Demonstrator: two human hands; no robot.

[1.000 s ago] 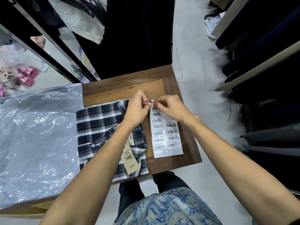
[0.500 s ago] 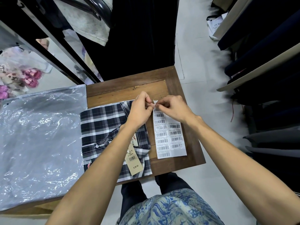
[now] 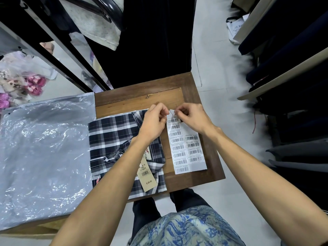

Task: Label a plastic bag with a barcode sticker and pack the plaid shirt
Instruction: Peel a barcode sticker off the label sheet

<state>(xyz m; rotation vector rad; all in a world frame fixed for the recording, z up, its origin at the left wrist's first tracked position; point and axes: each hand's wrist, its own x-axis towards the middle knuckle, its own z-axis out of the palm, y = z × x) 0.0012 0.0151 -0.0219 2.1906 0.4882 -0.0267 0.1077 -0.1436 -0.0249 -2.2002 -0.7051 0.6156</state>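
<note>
Item one, the largest: we record a clear plastic bag (image 3: 44, 157) lying flat and crinkled over the left end of the work surface, its right edge just beside the shirt. Item two: a small wooden table (image 3: 142, 96), bare along its far edge. Item three: the plaid shirt (image 3: 113, 139), folded, on the table's left half, a tan price tag (image 3: 146, 176) lying on it (marked $29.50). Item four: a sheet of barcode stickers (image 3: 186, 151), flat on the table's right half, just beside the shirt. Item five: the left hand (image 3: 154, 121), fingers curled in a pinch at the sheet's top corner. Item six: the right hand (image 3: 193, 118), likewise pinched on that corner, where we see a small white flap (image 3: 171, 113) lifted between the two hands.
</note>
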